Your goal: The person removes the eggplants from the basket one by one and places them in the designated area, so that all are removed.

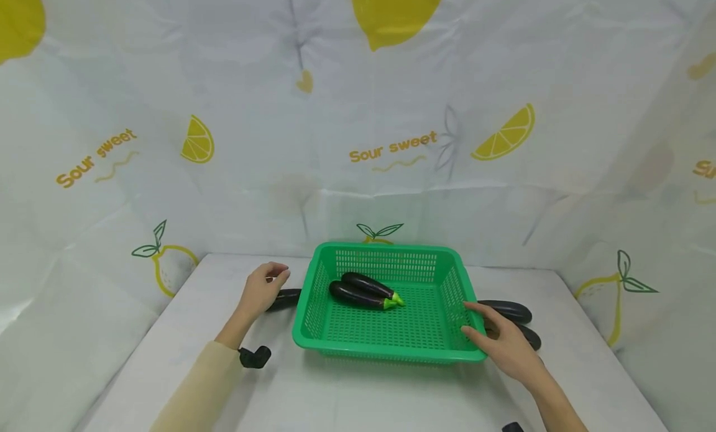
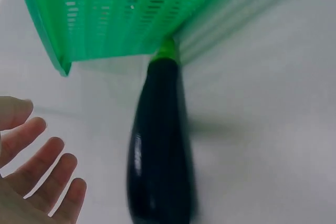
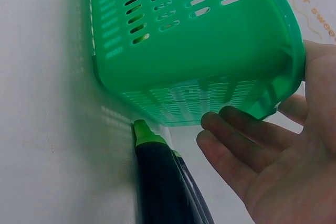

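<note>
A green plastic basket [image 1: 391, 352] with slotted walls stands on the table, with two dark purple eggplants [image 1: 360, 295] lying inside, their green stems to the right. My right hand [image 1: 506, 345] holds its right rim, thumb and index finger over the edge, the other fingers outside the wall [image 3: 197, 100]. Just behind that hand lie two more eggplants [image 1: 506, 311], stems toward the basket. My left hand [image 1: 263, 289], fingers loosely bent and holding nothing, is raised left of the basket. Beside it lies another eggplant [image 2: 160, 145], its green stem at the basket's lower edge.
The table [image 1: 184, 363] has a white cover. A white sheet [image 1: 252, 171] printed with lemons and lettering hangs behind and at both sides. A black wrist device [image 1: 254, 357] sits by my left wrist, and part of another [image 1: 511, 427] shows by the right.
</note>
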`<state>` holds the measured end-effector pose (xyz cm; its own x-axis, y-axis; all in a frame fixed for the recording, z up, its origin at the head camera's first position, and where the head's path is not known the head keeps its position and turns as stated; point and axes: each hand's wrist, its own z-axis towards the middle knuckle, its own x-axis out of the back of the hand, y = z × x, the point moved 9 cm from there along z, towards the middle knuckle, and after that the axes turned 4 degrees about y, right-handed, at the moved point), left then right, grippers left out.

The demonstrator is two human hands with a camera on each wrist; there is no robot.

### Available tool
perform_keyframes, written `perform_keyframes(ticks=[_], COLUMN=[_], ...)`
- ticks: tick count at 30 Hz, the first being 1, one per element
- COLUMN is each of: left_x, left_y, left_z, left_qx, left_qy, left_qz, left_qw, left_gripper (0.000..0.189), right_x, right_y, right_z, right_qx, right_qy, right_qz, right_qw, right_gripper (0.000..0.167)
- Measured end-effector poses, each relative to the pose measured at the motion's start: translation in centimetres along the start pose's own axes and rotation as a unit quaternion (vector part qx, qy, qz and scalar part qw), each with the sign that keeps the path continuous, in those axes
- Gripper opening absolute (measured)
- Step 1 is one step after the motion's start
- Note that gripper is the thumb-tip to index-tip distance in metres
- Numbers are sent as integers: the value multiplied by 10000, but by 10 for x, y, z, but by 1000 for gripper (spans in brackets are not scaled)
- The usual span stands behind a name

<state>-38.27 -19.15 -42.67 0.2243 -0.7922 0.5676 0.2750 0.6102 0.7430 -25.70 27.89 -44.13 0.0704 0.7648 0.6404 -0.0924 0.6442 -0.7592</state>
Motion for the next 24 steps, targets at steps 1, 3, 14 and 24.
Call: perform_keyframes(ticks=[1, 3, 14, 24], left_x=[2, 5, 7, 4], left_y=[5, 15, 90, 164], left_z=[0, 1, -3, 1], left_qx=[-54, -202, -1277, -2466], left_qy=[24, 39, -200, -436], left_qz=[-45, -90, 141, 191], left_qw=[10000, 9997, 9915, 9680], left_gripper=[29, 29, 23, 19], right_x=[0, -1, 2, 1], right_y=[0, -1, -1, -1], right_z=[0, 1, 0, 1], right_qx=[9, 35, 56, 113], right_qy=[-2, 8, 35, 36], right_qz=[2, 20, -87, -82], right_qw=[10000, 10000, 9999, 9999], right_gripper=[61, 61, 61, 60])
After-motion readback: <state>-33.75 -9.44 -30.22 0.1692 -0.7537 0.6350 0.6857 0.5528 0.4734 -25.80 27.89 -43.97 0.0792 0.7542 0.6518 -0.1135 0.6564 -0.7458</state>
